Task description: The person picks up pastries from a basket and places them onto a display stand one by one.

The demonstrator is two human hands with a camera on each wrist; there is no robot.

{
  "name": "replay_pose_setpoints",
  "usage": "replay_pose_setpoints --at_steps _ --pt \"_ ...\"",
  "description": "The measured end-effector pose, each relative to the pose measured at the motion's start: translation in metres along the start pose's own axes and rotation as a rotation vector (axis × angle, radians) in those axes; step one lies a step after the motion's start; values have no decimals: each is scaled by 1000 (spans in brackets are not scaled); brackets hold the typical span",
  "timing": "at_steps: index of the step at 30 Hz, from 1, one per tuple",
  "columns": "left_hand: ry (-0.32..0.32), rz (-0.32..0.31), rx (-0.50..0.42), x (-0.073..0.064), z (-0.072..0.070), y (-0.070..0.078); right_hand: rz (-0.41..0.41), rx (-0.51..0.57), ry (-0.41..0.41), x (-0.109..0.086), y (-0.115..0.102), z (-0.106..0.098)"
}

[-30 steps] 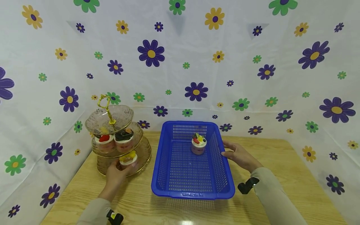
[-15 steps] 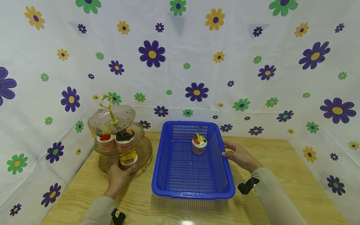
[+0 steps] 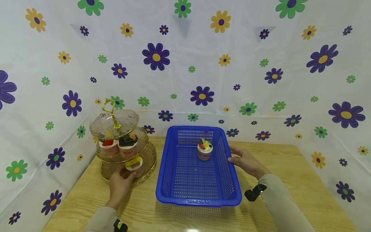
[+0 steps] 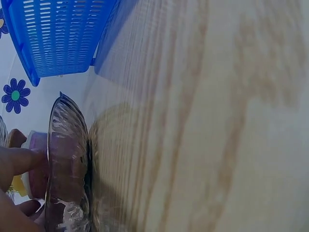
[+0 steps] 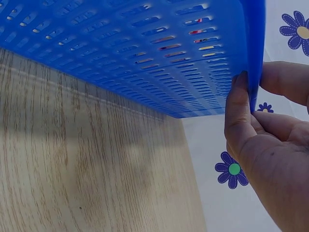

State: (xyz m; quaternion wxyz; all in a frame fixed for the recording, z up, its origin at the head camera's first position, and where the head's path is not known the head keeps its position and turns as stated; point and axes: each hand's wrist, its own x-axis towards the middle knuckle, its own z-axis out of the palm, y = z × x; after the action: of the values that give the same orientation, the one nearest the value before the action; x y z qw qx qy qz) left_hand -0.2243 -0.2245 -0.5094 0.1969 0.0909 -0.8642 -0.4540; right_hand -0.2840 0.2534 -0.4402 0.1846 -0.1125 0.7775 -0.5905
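My left hand (image 3: 119, 185) holds a yellow-topped dessert cup (image 3: 134, 164) at the bottom tier of a three-tier cake stand (image 3: 150, 158). In the left wrist view, the thumb (image 4: 19, 162) presses the side of the cup, close over the rim of the glass plate (image 4: 70, 145); other fingertips show on the cup's far side. With thumb and fingers my right hand (image 3: 246, 162) pinches the right rim of a blue plastic basket (image 3: 200, 202). The right wrist view shows that rim between the fingers. Inside the basket stands a fruit-topped dessert cup (image 3: 204, 152).
On the middle tier sit a strawberry-topped cup (image 3: 108, 149) and a dark-topped cup (image 3: 128, 146). A gold handle (image 3: 111, 111) rises from the top plate. Flowered white cloth (image 3: 185, 87) stands behind the wooden table (image 3: 272, 154).
The yellow-topped cup has shifted slightly and tipped, showing more of its top, and the left thumb has dropped lower beside it. The right hand and basket stay in place.
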Motion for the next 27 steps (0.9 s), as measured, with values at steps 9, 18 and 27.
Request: replay_pose_setpoints --at_steps 9,18,27 --pt "71 14 -23 -1 2 -2 -12 -2 -5 1 0 0" --pt "71 18 -34 -3 0 -1 -5 6 0 1 1 1" --pt "-40 -67 -59 -12 -13 13 1 2 4 1 2 -1"
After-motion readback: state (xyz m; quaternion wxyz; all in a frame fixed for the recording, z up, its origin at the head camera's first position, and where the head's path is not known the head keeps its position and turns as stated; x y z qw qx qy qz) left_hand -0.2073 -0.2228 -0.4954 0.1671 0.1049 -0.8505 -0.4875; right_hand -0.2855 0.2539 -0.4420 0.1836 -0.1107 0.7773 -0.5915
